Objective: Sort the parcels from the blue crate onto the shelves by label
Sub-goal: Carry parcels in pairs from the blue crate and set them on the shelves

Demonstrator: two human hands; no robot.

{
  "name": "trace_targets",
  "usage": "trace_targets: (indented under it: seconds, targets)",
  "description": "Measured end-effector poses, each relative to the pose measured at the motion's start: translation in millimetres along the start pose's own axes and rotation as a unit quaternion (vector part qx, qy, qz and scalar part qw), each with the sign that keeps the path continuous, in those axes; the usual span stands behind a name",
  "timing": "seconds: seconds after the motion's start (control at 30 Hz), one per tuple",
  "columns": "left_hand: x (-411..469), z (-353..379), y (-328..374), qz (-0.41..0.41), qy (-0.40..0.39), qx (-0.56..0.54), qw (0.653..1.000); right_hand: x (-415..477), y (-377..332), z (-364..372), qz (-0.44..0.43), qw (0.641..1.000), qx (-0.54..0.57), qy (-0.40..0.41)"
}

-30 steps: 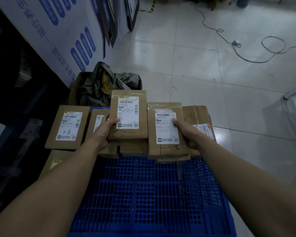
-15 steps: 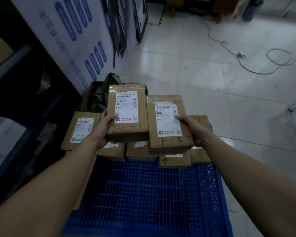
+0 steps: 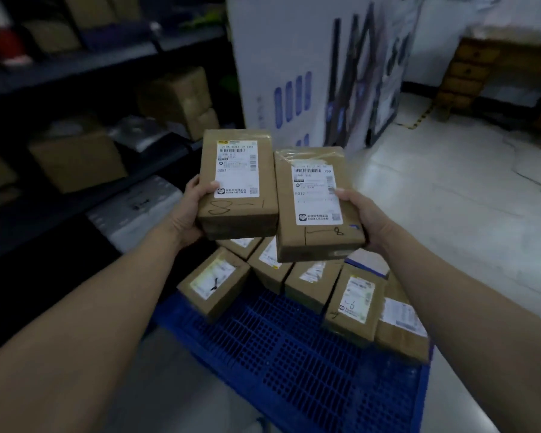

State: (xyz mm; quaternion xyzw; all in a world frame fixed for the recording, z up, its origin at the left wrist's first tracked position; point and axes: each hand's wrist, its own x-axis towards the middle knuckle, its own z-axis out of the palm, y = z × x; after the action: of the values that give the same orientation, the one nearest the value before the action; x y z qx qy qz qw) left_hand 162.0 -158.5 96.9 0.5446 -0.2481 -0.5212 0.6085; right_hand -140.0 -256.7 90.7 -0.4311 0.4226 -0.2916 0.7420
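since the earlier frame the 8-1 parcel (image 3: 238, 182), clasped at its outer edge by the left hand (image 3: 189, 210), and the 1-8 parcel (image 3: 317, 204), clasped likewise by the right hand (image 3: 366, 220), are raised above the blue crate (image 3: 294, 354) toward the shelves (image 3: 107, 67), both judged light, stiff and tape-slick.

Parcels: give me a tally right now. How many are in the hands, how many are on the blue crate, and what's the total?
B081 parcel, gripped by the left hand: 1
E012 parcel, gripped by the right hand: 1
Loose parcels on the blue crate: 6, two of them partly hidden behind the held ones
Total: 8
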Motion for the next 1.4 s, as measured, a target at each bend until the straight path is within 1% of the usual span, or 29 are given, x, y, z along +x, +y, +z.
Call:
trace_targets:
  seconds: [0.1, 0.23, 0.37, 0.47, 0.6, 0.7, 0.8, 0.93, 1.03, 1.13, 1.17, 1.23, 1.4]
  targets:
    - [-68.3, -35.8, 20.9, 0.029, 0.056, -0.024, 0.998, -15.3, -12.1, 47.1, 0.005, 0.998, -0.027, -0.059]
    - [-164.0, -84.7, 40.0, 0.072, 0.147, -0.064, 0.984, -32.9, -22.9, 128.3, -0.017, 0.986, -0.06, -0.155]
    - [-272.5, -140.7, 54.3, 0.119, 0.241, -0.081, 0.96, -55.6, -16.0, 235.0, -0.022, 0.96, -0.091, -0.264]
    - [-363.7, -187.3, 54.2, 0.152, 0.327, -0.089, 0.929, -82.4, 8.3, 324.1, -0.005, 0.929, -0.123, -0.348]
    - [-499.2, -241.4, 32.8, 0.19, 0.434, -0.124, 0.872, -147.3, 65.2, 450.2, 0.03, 0.871, -0.146, -0.467]
    - [-605.1, -272.6, 4.4, 0.218, 0.496, -0.139, 0.829, -215.5, 117.6, 533.2, 0.053, 0.823, -0.172, -0.539]
    - [-705.5, -291.1, -27.8, 0.225, 0.562, -0.155, 0.781, -294.9, 168.2, 601.1, 0.066, 0.763, -0.213, -0.607]
    - [-816.2, -305.8, -71.0, 0.242, 0.622, -0.183, 0.722, -396.4, 227.4, 673.3, 0.082, 0.689, -0.241, -0.678]
    - [-889.7, -300.1, -96.5, 0.247, 0.674, -0.181, 0.672, -470.3, 270.6, 715.3, 0.105, 0.643, -0.247, -0.717]
    - [-954.9, -289.6, -121.4, 0.246, 0.718, -0.199, 0.62, -542.2, 314.1, 742.3, 0.116, 0.596, -0.268, -0.748]
    - [-979.6, -283.2, -131.3, 0.253, 0.734, -0.205, 0.596, -571.8, 331.4, 751.2, 0.123, 0.574, -0.28, -0.76]
    - [-1005.3, -273.9, -144.1, 0.254, 0.749, -0.211, 0.575, -604.8, 353.5, 760.3, 0.126, 0.55, -0.292, -0.772]
    - [-1065.3, -245.9, -192.4, 0.264, 0.803, -0.257, 0.468, -702.0, 418.1, 780.9, 0.153, 0.448, -0.329, -0.817]
